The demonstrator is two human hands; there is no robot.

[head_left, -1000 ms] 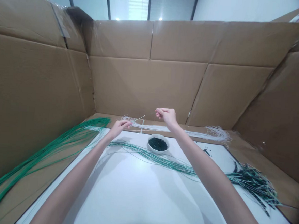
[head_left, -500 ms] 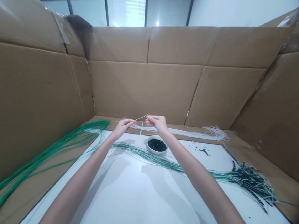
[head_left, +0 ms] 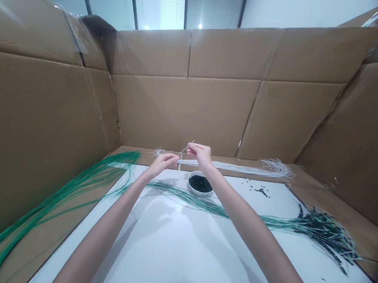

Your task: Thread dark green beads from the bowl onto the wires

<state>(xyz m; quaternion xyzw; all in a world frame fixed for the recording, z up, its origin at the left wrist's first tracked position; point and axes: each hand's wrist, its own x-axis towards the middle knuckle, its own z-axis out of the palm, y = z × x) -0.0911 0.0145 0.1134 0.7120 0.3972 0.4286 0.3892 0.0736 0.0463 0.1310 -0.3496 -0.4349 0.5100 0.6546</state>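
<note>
A thin pale cord (head_left: pixel 183 151) slants up from the fingertips of my left hand (head_left: pixel 162 163), which pinches its lower part. At the cord's upper stretch, my right hand (head_left: pixel 201 154) has thumb and fingers closed together. Whatever sits in that pinch is too small to make out. Below the right wrist stands a white bowl (head_left: pixel 190 188) of small dark beads (head_left: pixel 200 183). A bundle of green cords (head_left: pixel 204 205) runs across the white board under my right forearm, ending at the right in dark beaded ends (head_left: pixel 328 233).
White cords (head_left: pixel 239 167) lie along the back edge. Long green cords (head_left: pixel 62 193) spread over the cardboard at left. Loose beads (head_left: pixel 261 192) are scattered on the white board (head_left: pixel 181 253) at right. Tall cardboard walls (head_left: pixel 184 111) stand at the back and both sides.
My right hand has come down and left to the cord's upper end. The left hand has shifted slightly right, and the cord tip now reaches past the right fingertips.
</note>
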